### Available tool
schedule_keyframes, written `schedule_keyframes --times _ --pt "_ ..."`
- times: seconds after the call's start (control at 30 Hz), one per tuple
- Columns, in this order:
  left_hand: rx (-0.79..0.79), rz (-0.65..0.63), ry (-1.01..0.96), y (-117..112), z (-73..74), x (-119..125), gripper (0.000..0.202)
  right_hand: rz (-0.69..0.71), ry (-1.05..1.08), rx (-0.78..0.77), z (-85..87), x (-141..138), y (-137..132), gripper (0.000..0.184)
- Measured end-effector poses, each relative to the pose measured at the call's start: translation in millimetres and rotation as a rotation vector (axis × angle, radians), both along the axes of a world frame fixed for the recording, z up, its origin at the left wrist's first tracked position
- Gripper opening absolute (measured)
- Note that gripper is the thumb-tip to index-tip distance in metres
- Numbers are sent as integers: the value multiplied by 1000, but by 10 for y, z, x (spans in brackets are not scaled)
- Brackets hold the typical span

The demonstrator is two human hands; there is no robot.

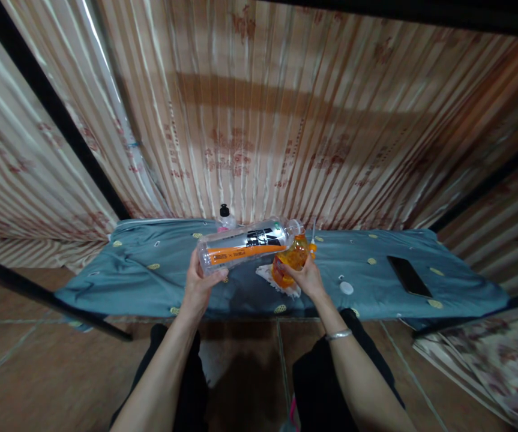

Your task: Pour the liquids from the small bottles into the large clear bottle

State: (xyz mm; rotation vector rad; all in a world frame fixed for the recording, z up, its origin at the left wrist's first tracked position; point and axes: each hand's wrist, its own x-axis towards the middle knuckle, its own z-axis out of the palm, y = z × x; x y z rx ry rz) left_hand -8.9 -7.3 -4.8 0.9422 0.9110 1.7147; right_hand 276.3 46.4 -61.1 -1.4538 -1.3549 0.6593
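Observation:
My left hand [201,283] is closed round the base end of a clear plastic bottle [240,245] with an orange and black label. That bottle lies nearly level in the air, its neck pointing right. Its mouth meets the top of an orange see-through bottle [291,257], which leans a little to the right. Around the orange bottle's side wrap the fingers of my right hand [307,277]. A crumpled white tissue [265,275] lies beneath the orange bottle. Just right of it is an orange pump top [313,245] with a pale tube. How much liquid is passing between the bottles is too unclear to tell.
A bench with a blue-green cloth [141,264] bears a black phone [408,276], a round white cap [346,288] and a small black-capped bottle [225,217]. Behind hangs a pleated curtain [249,132]. Dark metal posts [56,108] frame the space.

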Motion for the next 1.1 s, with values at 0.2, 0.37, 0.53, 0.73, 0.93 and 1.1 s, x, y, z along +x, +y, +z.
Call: schedule_keyframes --times 0.2,0.37,0.53,0.73,0.93,1.1 --pt "-13 6 -13 13 -2 7 82 18 -26 13 -11 8 5 76" --pt "-24 21 -22 13 10 12 86 -12 -49 -4 -29 9 16 79" --pt "-3 10 7 18 -22 -4 84 -9 -54 16 -47 17 19 77" --pt "20 6 19 48 -86 -30 87 -2 -57 28 -53 27 17 77" --pt "10 17 25 36 -73 -34 86 2 -38 12 -41 22 9 77" --pt "10 35 0 52 -79 -21 86 4 -34 0 -14 9 -1 77"
